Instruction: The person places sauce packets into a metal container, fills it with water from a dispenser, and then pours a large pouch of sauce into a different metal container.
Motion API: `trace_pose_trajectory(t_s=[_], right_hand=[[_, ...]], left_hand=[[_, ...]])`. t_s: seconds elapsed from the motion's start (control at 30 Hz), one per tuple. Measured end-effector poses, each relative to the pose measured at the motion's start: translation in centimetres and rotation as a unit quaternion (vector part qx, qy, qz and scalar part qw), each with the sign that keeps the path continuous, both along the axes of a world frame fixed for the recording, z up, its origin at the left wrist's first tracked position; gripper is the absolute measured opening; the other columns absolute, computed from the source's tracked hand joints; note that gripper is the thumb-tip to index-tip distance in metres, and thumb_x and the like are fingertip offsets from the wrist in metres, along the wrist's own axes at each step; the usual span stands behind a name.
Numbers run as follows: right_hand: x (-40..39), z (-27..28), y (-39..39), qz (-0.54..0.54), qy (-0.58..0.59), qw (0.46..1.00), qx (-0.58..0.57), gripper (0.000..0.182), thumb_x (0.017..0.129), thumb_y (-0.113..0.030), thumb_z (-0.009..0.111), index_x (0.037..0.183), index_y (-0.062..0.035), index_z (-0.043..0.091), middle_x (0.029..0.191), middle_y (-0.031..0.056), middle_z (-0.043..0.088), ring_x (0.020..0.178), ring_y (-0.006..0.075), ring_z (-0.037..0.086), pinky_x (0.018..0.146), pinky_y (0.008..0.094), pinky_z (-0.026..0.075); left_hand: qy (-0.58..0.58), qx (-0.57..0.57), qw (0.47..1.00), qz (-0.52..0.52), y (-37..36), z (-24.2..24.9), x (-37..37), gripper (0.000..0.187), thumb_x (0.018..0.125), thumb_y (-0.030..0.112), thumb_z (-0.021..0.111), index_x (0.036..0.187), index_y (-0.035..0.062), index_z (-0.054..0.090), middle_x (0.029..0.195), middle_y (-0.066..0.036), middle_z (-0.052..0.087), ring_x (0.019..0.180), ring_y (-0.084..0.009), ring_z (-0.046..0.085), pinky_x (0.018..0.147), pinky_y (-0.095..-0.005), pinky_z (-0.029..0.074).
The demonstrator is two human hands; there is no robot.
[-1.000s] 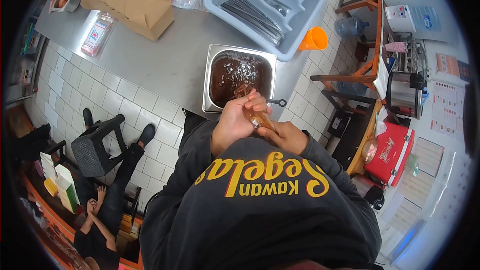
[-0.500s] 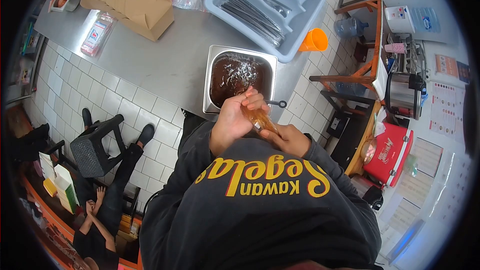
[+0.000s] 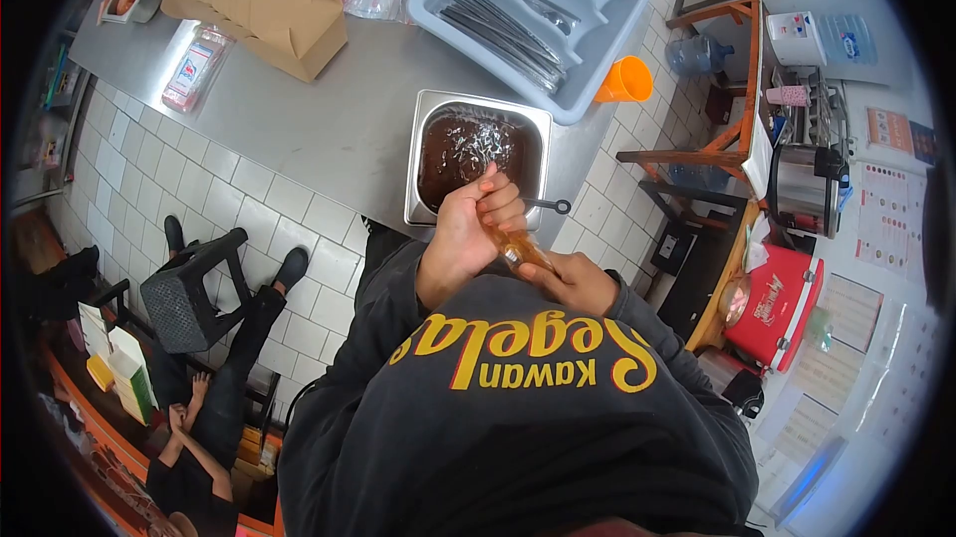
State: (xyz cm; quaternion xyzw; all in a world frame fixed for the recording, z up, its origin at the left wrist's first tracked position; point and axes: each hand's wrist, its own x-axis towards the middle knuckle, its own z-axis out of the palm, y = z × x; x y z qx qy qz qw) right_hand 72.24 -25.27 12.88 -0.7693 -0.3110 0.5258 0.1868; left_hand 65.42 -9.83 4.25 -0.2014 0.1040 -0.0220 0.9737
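Close in front of my chest is a small clear plastic bag of amber-brown sauce [image 3: 522,252]. My left hand [image 3: 472,230] is closed around its upper end, with the thumb pointing up. The fingers of my right hand [image 3: 575,282] grip the lower end from the side. Just beyond my hands, at the table's near edge, a square metal pan [image 3: 422,154] holds glossy dark brown sauce [image 3: 468,144]. A dark handle with a ring end [image 3: 562,207] sticks out over the pan's right side, partly behind my left hand.
On the steel table [image 3: 329,139] are a blue-grey cutlery tray [image 3: 438,0], an orange cup [image 3: 627,79], cardboard boxes [image 3: 299,29] and a plastic packet [image 3: 194,69]. A black stool [image 3: 184,308] and a seated person [image 3: 199,437] are at left; a red cooler box [image 3: 772,308] stands right.
My left hand's fingers have curled tighter around the bag's upper end, and its thumb has risen. The bulging part of the bag looks shorter. My right hand has barely shifted.
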Motion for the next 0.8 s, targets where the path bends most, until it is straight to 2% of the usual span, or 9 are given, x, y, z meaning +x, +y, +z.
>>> trace_pose_trajectory(t_s=[0.2,0.27,0.33,0.37,0.43,0.47,0.57,0.7,0.8], right_hand=[[-0.4,-0.6,-0.3,-0.026,0.02,0.999,0.015,0.039,0.093,-0.042,0.045,0.095,-0.0041,0.056,0.062,0.012,0.056,0.055,0.023,0.055,0.057,0.0339,0.044],[-0.3,-0.7,-0.4,-0.069,0.073,0.994,0.034,0.04,0.093,-0.043,0.045,0.088,-0.0043,0.056,0.056,0.0051,0.049,0.051,0.015,0.049,0.053,0.0294,0.041],[-0.2,-0.6,-0.5,-0.14,0.146,0.979,0.017,0.04,0.093,-0.043,0.045,0.084,-0.0055,0.055,0.055,0.0014,0.045,0.051,0.0113,0.045,0.05,0.0263,0.039],[0.0,-0.4,-0.5,-0.21,0.216,0.954,0.001,0.04,0.093,-0.043,0.046,0.08,-0.0068,0.053,0.054,-0.0023,0.04,0.05,0.0075,0.041,0.048,0.0232,0.036],[0.7,0.8,-0.1,-0.229,0.257,0.939,-0.022,0.039,0.093,-0.044,0.046,0.078,-0.008,0.052,0.056,-0.0037,0.039,0.05,0.0063,0.039,0.047,0.0211,0.033],[0.9,1.1,0.0,-0.247,0.296,0.922,-0.045,0.039,0.093,-0.044,0.046,0.076,-0.0093,0.05,0.057,-0.0051,0.037,0.05,0.0052,0.037,0.046,0.0189,0.031],[0.8,0.1,-0.3,-0.273,0.292,0.917,0.001,0.033,0.093,-0.038,0.047,0.075,-0.0104,0.051,0.064,-0.0056,0.041,0.049,0.0028,0.034,0.044,0.0166,0.025],[0.1,-0.5,0.1,-0.258,0.213,0.941,0.046,0.031,0.094,-0.034,0.047,0.075,-0.0101,0.05,0.064,-0.0052,0.041,0.05,0.0029,0.034,0.045,0.0169,0.026],[-0.4,-2.3,-0.2,-0.225,0.181,0.956,0.043,0.033,0.092,-0.036,0.047,0.083,-0.005,0.053,0.058,-0.0007,0.044,0.051,0.0087,0.043,0.047,0.0229,0.035]], left_hand=[[-0.036,0.06,0.997,-0.014,0.2,-0.4,-0.1,0.038,0.098,0.029,0.033,0.064,0.0143,0.034,0.053,0.005,0.022,0.047,-0.0082,0.022,0.049,-0.0238,0.026],[-0.04,0.071,0.997,-0.017,0.2,0.0,0.0,0.037,0.098,0.03,0.034,0.065,0.0141,0.033,0.054,0.005,0.021,0.048,-0.0083,0.022,0.05,-0.0241,0.025],[-0.039,0.095,0.995,-0.004,0.2,1.1,0.1,0.03,0.097,0.03,0.038,0.078,0.0098,0.047,0.062,0.002,0.041,0.057,-0.0106,0.043,0.062,-0.0259,0.04],[-0.038,0.095,0.995,-0.004,0.3,2.1,-0.1,0.03,0.097,0.03,0.038,0.078,0.0098,0.047,0.062,0.002,0.041,0.057,-0.0106,0.043,0.062,-0.0259,0.04],[0.062,0.157,0.985,-0.028,0.1,3.9,-0.5,0.03,0.096,0.029,0.041,0.108,0.0027,0.05,0.097,-0.01,0.058,0.093,-0.0193,0.056,0.089,-0.0351,0.044],[0.061,0.158,0.985,-0.029,-0.4,3.9,-0.7,0.03,0.096,0.029,0.041,0.108,0.0027,0.05,0.097,-0.01,0.058,0.093,-0.0193,0.056,0.089,-0.0351,0.044],[-0.024,0.276,0.959,-0.064,-1.8,3.6,-1.5,0.034,0.09,0.009,0.053,0.12,-0.0009,0.041,0.129,-0.019,0.044,0.12,-0.0253,0.043,0.096,-0.0385,0.04],[0.003,0.367,0.928,-0.058,-2.5,4.1,-1.7,0.033,0.091,0.009,0.051,0.121,-0.0005,0.04,0.125,-0.019,0.048,0.116,-0.0241,0.046,0.094,-0.0357,0.043],[0.015,0.371,0.928,-0.046,-2.9,2.5,-1.9,0.031,0.092,0.01,0.05,0.12,0.0012,0.043,0.113,-0.016,0.055,0.104,-0.0225,0.055,0.084,-0.0329,0.048]])
